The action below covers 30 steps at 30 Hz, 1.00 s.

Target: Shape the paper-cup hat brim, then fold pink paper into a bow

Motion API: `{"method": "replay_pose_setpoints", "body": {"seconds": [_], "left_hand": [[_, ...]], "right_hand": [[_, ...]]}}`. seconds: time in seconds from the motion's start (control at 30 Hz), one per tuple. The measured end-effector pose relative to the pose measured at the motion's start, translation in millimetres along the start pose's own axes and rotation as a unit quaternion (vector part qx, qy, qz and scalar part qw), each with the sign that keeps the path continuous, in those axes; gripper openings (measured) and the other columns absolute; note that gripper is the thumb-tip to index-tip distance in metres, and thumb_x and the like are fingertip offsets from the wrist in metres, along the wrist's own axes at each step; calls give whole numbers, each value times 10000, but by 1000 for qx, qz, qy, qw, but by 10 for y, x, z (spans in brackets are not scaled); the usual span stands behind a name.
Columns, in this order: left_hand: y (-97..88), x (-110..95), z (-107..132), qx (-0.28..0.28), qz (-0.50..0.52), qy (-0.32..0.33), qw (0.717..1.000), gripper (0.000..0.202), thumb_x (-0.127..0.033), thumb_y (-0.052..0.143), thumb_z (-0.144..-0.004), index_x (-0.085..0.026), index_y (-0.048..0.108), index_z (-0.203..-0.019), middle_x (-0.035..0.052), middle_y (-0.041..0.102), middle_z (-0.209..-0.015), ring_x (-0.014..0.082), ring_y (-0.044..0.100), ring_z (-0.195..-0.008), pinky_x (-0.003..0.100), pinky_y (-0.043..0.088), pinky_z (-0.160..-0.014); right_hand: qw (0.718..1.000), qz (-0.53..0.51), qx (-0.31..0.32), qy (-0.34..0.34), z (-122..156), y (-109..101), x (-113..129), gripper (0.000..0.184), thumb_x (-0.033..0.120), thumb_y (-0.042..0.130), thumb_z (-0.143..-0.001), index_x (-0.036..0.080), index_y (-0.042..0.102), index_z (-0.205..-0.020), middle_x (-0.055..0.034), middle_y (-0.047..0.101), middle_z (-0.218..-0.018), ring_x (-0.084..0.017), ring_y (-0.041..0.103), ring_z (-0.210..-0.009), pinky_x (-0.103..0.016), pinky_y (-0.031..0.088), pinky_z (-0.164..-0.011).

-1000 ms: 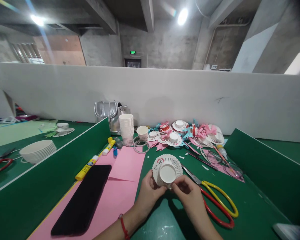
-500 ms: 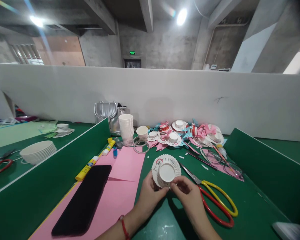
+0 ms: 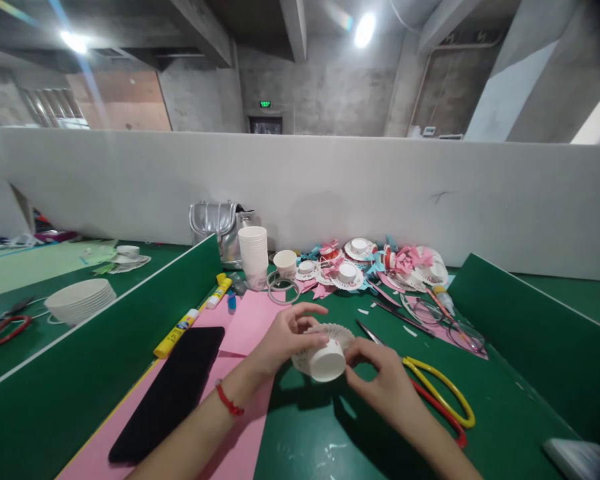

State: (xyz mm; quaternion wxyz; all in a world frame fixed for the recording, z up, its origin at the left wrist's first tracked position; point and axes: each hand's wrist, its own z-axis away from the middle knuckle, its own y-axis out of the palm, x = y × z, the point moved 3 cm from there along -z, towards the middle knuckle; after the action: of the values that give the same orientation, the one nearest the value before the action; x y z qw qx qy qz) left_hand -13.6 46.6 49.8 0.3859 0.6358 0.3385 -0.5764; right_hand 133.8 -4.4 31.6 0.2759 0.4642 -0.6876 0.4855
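Note:
I hold a white paper cup (image 3: 325, 360) whose rim is cut into a fringe of splayed strips, its base turned toward me. My left hand (image 3: 285, 337) grips it from the top and left side, fingers curled over the fringe. My right hand (image 3: 380, 380) pinches its right side with thumb and fingertips. The cup hangs just above the green table (image 3: 330, 433). A red cord circles my left wrist.
Yellow and red scissors (image 3: 437, 393) lie right of my hands. A black phone (image 3: 173, 393) rests on pink paper (image 3: 253, 320). Glue sticks (image 3: 177, 332), stacked cups (image 3: 253, 257), finished fringed cups (image 3: 347, 273), a silver bag (image 3: 220, 223), stacked plates (image 3: 80, 300) and green dividers (image 3: 530, 333) surround.
The cup has tipped from facing me flat to lying more on its side. My left hand rose over its top and both hands shifted slightly lower and left.

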Motion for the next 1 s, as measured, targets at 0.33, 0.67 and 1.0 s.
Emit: {"method": "replay_pose_setpoints", "body": {"seconds": [0.33,0.67,1.0], "left_hand": [[52,-445,47,88,-251,22,964,170,-229,535,-685,-146,646,-784,9,576,-650,115,491,-554,161,347,-433],[47,-499,-117,-40,-142,3,989,149,-280,600,-629,-135,619,-604,-24,485,-486,91,416,-438,177,289,-388],[38,-373,-67,-43,-56,-23,997,159,-283,620,-628,-127,600,-603,-15,522,-558,95,435,-510,200,285,-471]], "right_hand": [[982,90,102,-129,-277,-208,412,205,32,458,-648,196,572,-695,-13,579,-710,-140,523,-654,-236,418,-598],[989,76,-24,-125,-352,-264,427,90,158,517,-733,199,597,-731,-47,563,-822,-170,539,-775,-282,431,-687],[996,32,-75,-19,-318,-245,372,62,174,536,-695,184,544,-634,-27,590,-692,-154,526,-643,-247,398,-550]]}}
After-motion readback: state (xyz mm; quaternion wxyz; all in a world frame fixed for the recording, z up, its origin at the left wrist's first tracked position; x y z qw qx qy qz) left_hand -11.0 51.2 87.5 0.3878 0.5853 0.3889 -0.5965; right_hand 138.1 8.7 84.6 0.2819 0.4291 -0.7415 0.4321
